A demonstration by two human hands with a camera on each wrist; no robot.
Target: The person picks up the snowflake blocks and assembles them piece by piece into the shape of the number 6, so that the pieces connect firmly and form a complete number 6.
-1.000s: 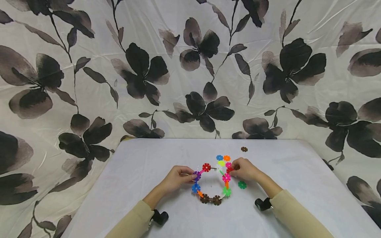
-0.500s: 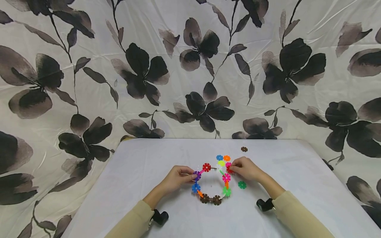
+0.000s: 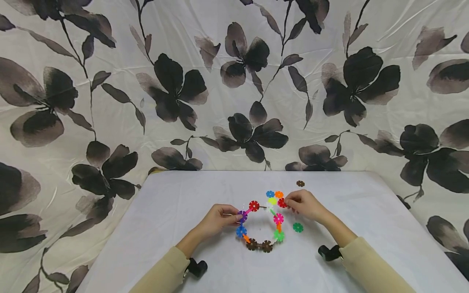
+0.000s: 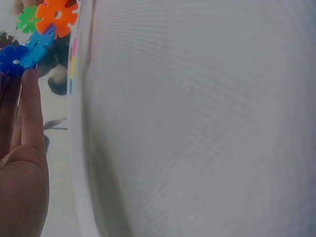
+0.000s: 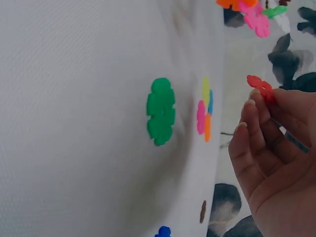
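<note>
A ring of interlocking plastic snowflake discs, with a red disc (image 3: pixel 254 206), a blue disc (image 3: pixel 241 231) and brown discs (image 3: pixel 267 246) among its links, hangs between the hands in the head view. At its left side my left hand (image 3: pixel 218 219) pinches a purple disc (image 3: pixel 242 216) of the ring. My right hand (image 3: pixel 307 206) holds a loose red disc (image 3: pixel 281 202) between thumb and fingertips, up and right of the ring's pink disc (image 3: pixel 279 219). In the right wrist view this red disc (image 5: pixel 258 85) sits apart from the ring's pink disc (image 5: pixel 257 20).
Loose discs lie on the white table (image 3: pixel 176 191): a blue one (image 3: pixel 270 194), an orange one (image 3: pixel 279 194) and a yellow one (image 3: pixel 272 201) beyond the ring, a green one (image 3: pixel 298 227) to the right, a brown one (image 3: pixel 300 183) farther back. Flowered cloth (image 3: pixel 242 97) hangs behind.
My right hand has moved slightly up and away from the ring's pink disc, with the red disc turned more face-on and now covering the loose pink disc. The left hand stays put.
</note>
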